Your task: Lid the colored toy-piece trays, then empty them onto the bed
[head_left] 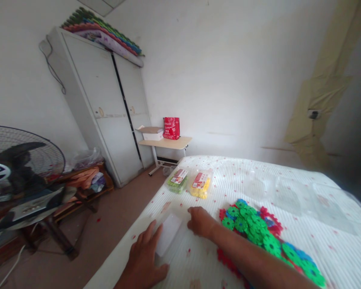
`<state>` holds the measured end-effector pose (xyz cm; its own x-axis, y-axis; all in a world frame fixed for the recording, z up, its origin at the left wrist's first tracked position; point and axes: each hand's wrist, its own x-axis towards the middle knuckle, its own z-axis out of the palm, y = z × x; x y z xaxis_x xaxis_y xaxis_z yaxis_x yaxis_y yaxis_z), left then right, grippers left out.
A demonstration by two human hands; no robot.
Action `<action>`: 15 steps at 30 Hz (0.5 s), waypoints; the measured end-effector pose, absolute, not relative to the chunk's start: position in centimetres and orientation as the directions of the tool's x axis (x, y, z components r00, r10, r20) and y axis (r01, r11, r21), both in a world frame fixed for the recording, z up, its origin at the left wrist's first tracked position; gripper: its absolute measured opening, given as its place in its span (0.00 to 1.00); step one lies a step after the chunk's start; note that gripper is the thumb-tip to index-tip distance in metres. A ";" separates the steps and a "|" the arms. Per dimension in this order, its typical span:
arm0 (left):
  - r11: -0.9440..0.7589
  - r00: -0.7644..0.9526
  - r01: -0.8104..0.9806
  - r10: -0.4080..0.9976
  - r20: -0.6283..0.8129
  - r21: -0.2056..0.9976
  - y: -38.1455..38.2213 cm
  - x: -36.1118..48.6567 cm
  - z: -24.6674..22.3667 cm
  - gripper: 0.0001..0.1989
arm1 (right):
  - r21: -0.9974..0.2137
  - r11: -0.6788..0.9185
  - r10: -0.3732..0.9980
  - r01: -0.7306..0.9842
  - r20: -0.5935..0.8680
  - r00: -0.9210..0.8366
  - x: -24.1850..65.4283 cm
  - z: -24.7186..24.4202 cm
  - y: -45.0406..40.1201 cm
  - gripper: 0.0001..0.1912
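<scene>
A clear plastic box (169,236) with a white label on it lies on the bed between my hands. Along its near left side is my left hand (144,257), its fingers stretched and the thumb spread apart. My right hand (201,221) has its fingers curled at the right edge of the box, seemingly pinching it; the fingertips are partly hidden. Green plastic gear-shaped pieces (252,226) lie heaped beside and beyond my right forearm, with red pieces (275,220) and blue ones among them. The forearm covers part of this heap.
Farther up the bed stand a box of green pieces (177,181) and a box of yellow pieces (200,184), both labelled. Clear plastic trays (289,196) lie at right. Beyond are a small table (180,142) with a red bag (171,128), a cabinet (99,100) and a fan (24,152).
</scene>
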<state>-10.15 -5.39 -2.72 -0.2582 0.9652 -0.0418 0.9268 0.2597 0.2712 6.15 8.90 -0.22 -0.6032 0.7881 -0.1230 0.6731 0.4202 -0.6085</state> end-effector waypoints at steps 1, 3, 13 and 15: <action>0.255 -0.252 0.929 0.967 -0.044 0.270 -5.5 -10.4 -2.8 0.43 | -0.570 0.457 0.793 0.683 -0.086 -0.603 6.3 0.5 8.7 0.13; 0.249 -0.246 0.930 0.968 -0.046 0.269 -5.5 -10.7 -2.9 0.43 | -0.408 0.554 0.803 0.726 0.030 -0.596 6.8 1.9 8.9 0.13; 0.236 -0.229 0.921 0.972 -0.058 0.310 -5.8 -10.7 -2.3 0.48 | 0.269 0.710 0.614 0.650 0.215 -0.759 9.3 2.1 13.7 0.11; 0.235 -0.234 0.920 0.971 -0.042 0.313 -5.8 -10.7 -2.0 0.48 | 0.270 0.720 0.603 0.639 0.212 -0.769 9.5 1.9 13.7 0.11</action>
